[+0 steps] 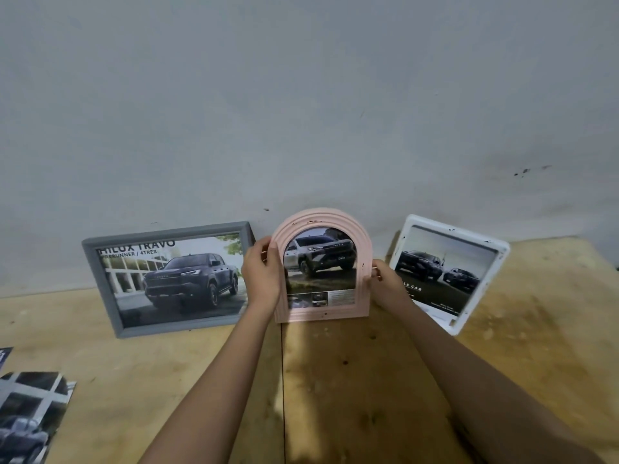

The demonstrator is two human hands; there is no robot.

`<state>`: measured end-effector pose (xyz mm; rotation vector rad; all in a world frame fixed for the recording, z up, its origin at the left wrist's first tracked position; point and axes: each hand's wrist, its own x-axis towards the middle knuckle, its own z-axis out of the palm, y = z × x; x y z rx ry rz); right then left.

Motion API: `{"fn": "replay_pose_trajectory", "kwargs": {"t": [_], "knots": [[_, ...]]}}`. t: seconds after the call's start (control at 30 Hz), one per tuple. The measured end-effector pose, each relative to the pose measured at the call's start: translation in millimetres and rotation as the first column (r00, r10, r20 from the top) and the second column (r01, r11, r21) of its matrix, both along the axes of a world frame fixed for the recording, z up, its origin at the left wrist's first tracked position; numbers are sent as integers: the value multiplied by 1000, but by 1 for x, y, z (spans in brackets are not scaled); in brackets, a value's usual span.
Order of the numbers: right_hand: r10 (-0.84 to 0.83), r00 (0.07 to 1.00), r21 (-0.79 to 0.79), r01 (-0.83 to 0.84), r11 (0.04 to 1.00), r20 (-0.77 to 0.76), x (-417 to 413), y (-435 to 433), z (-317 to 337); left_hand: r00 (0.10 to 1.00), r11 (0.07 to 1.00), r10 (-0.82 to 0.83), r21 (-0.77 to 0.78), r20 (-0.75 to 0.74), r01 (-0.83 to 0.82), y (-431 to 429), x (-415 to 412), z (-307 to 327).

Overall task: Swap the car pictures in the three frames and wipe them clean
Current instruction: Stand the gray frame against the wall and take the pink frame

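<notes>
Both hands, left [263, 272] and right [388, 283], grip the pink arched frame [321, 309] upright on the counter [351, 380]; judged next: opening its back.

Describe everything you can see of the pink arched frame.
The pink arched frame has a ridged border, apparently painted, with small dark chips near the top. It holds a picture of a silver pickup on rough ground, with inset photos and text below. It stands upright with its bottom edge at the wooden table, by the wall. The left hand grips its left edge, the right hand its right edge.
</notes>
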<state>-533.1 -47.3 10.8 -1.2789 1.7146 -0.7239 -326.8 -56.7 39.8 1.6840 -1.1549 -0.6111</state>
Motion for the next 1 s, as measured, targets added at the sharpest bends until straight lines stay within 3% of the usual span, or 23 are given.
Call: {"fn": "replay_pose_trajectory", "kwargs": {"t": [0.17, 0.3, 0.47, 0.67, 0.77, 1.0], "knots": [[-56, 998, -46, 57, 997, 22, -17, 22, 4, 995, 998, -53, 10, -85, 54, 14, -5, 0], [-61, 993, -135, 74, 988, 98, -25, 48, 17, 996, 997, -65, 34, -61, 67, 23, -7, 12], [-84, 995, -309, 64, 949, -55, -28, 87, 25, 983, 984, -154, 72, -99, 161, 39, -2, 22], [-229, 952, -551, 81, 830, -205, -24, 149, 13, 846, 876, -358, 172, -395, 451, 81, 22, 17], [-284, 918, -528, 103, 843, -275, -8, 190, -6, 785, 804, -438, 199, -437, 560, 108, 39, -1], [-166, 865, -401, -44, 915, -474, 29, 268, -64, 804, 737, -504, 328, -317, 591, 155, 66, -48]]}}
